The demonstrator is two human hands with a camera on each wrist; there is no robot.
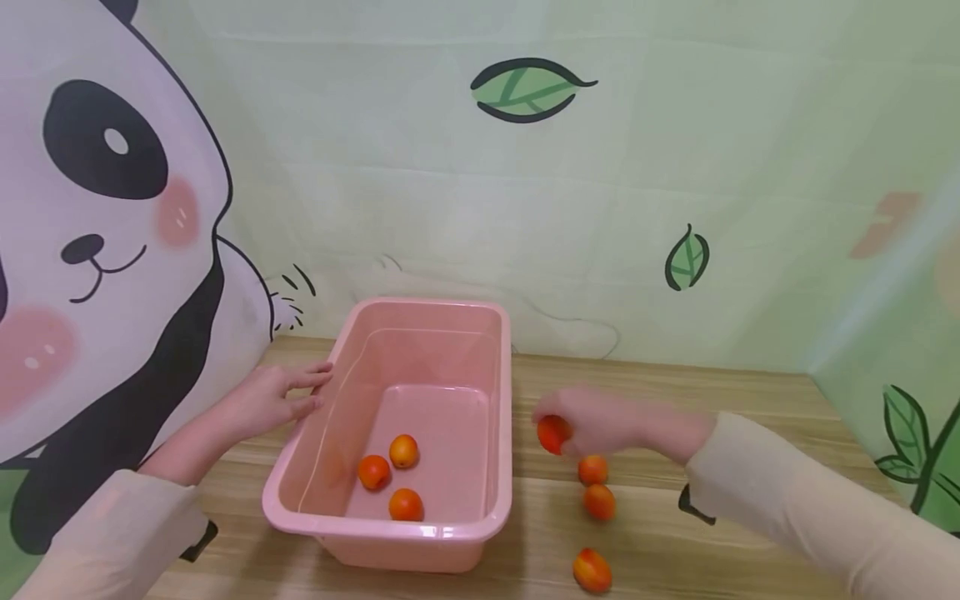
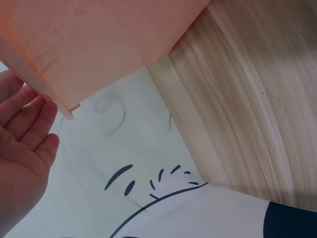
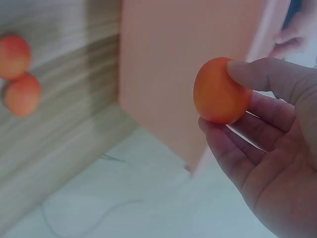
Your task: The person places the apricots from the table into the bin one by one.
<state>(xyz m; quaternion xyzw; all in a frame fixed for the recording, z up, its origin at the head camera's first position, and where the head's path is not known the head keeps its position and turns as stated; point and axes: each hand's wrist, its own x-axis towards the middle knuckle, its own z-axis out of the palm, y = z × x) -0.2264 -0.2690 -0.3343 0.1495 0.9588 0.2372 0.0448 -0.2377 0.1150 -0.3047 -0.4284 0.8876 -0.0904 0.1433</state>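
My right hand [image 1: 600, 419] pinches a small round orange-red fruit [image 3: 220, 91] between thumb and fingertips, just right of the pink plastic tub [image 1: 497, 417]. In the right wrist view the fruit overlaps the tub's outer wall. My left hand [image 1: 266, 400] rests its fingers against the tub's left rim, shown closer in the left wrist view with the fingers [image 2: 42, 119] at the rim's outer side. Inside the tub, toward its near end, lie three similar fruits, one of them the near fruit [image 1: 406, 504].
On the wooden table [image 1: 697, 542], right of the tub, a pair of fruits [image 1: 599, 502] lie together and another fruit [image 1: 592, 571] sits nearer. A pale backdrop [image 1: 420, 208] printed with a panda and leaves stands behind the table.
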